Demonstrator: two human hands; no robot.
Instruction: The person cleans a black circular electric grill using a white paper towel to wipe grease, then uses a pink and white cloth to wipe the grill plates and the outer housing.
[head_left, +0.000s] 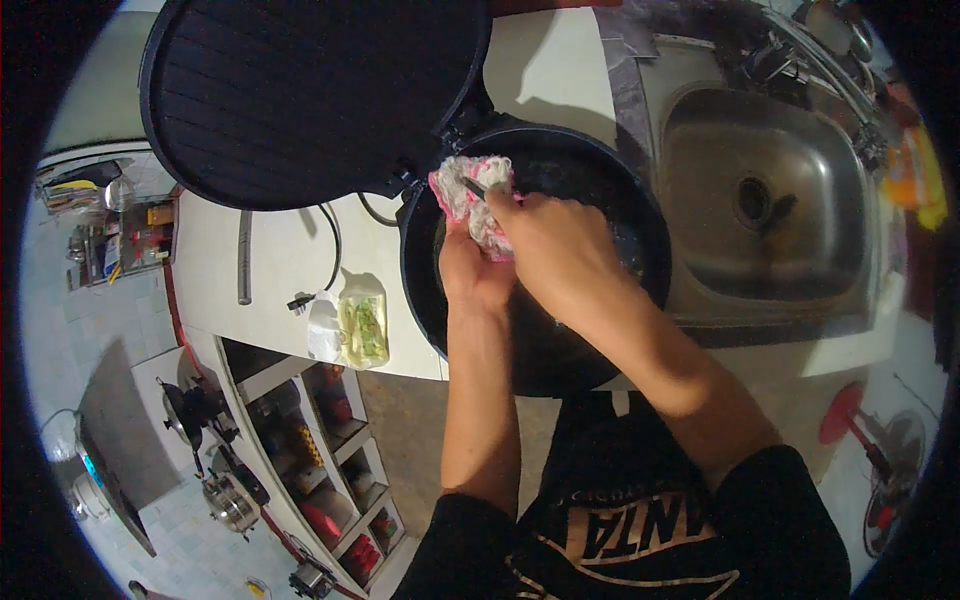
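Over the round black pan (592, 161) of an open electric griddle, my left hand (476, 262) holds a bunched pink-and-white cloth (457, 187) from below, its palm turned up. My right hand (559, 232) is closed around a thin dark tool (475, 187), its tip pressed against the cloth. Most of the tool is hidden in my fist, so its kind cannot be told. The griddle's ridged black lid (315, 97) is swung open to the upper left, joined at the hinges (409, 178). My forearms cover part of the pan.
Right of the griddle is a stainless steel sink (817, 247) with a faucet (825, 60). On the white counter (281, 247) lie a power plug (301, 301) with its black cord and a clear plastic pack (364, 322) with green markings. Shelves (300, 450) stand below left.
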